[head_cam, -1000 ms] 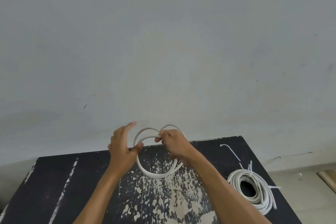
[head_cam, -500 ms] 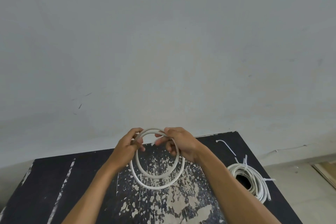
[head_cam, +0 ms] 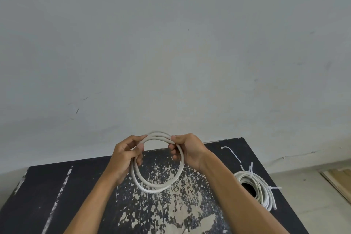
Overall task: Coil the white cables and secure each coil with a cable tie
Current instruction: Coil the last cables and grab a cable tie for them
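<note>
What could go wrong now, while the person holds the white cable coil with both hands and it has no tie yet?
1. The coil shows no tie; if the left hand or right hand loosens its grip, the loops may spring apart.
2. The loose cable tie lies far to the right on the table, so reaching it probably leaves one hand holding the coil.
3. The reaching arm might push the finished coils, which lie near the table's right edge.

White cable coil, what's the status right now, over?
Left hand and right hand both grip white cable coil. No tie on it. Loose cable tie on table, nothing in the way.
</note>
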The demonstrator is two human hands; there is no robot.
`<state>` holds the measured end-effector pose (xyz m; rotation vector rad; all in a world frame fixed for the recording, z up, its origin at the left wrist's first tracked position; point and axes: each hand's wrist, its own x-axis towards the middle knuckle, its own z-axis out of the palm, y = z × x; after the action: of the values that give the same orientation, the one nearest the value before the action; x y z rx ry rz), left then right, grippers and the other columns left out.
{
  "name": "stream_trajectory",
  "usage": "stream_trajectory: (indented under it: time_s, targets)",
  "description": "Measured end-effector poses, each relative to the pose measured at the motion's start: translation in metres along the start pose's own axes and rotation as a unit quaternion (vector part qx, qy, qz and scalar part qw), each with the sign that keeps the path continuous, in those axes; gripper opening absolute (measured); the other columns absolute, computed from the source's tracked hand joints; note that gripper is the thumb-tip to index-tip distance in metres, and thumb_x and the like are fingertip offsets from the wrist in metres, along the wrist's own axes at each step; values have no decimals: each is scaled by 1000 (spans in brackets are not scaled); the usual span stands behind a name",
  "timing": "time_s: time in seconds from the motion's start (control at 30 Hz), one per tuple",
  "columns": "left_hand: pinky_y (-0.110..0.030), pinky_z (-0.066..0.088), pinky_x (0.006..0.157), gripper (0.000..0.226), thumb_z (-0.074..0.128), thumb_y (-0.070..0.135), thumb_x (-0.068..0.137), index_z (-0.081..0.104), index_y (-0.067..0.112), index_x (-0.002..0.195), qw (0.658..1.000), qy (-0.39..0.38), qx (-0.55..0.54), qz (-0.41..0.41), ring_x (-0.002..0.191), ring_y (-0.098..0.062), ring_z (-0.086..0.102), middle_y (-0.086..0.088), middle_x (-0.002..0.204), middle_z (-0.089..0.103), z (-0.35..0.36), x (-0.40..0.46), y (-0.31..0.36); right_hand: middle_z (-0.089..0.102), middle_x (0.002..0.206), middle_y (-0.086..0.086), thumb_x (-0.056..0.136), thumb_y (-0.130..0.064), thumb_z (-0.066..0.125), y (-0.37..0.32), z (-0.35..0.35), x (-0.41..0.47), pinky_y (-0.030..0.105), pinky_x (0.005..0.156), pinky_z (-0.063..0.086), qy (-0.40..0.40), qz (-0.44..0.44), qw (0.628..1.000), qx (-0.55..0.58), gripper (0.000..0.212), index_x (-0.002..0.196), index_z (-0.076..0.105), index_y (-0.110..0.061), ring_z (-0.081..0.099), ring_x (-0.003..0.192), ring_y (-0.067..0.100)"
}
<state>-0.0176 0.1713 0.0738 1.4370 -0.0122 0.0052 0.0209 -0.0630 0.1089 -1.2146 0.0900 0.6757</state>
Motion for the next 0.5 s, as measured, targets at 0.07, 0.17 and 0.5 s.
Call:
stream_trajectory:
  time_s: [0.07, 0.17, 0.5]
  targets:
    - [-31, 46, 49, 25, 71, 16, 84, 76, 11, 108, 1000, 5, -6, -9, 51, -19, 46, -7, 66, 51, 5, -1, 2, 64, 70, 5, 102, -15, 48, 1, 1, 0, 29, 55, 51, 13, -20, 999, -48, 24, 103, 66, 0, 57, 58, 14]
    - [-28, 43, 45, 22, 72, 14, 83, 77, 8, 103, 999, 17, -10, -28, 49, -15, 45, -3, 63, 53, 15, -1, 5, 67, 78, 3, 103, -33, 54, 4, 7, 1, 30, 57, 52, 28, -99, 979, -178, 24, 111, 63, -12, 58, 59, 11]
    - [-36, 59, 58, 18, 61, 5, 98, 78, 3, 101, 985, 74, -129, -87, 51, -19, 56, -5, 75, 66, 28, 9, 5, 66, 64, 2, 101, -36, 61, 21, 1, 12, 47, 53, 51, 138, -344, 820, -436, 16, 91, 54, -27, 63, 56, 26]
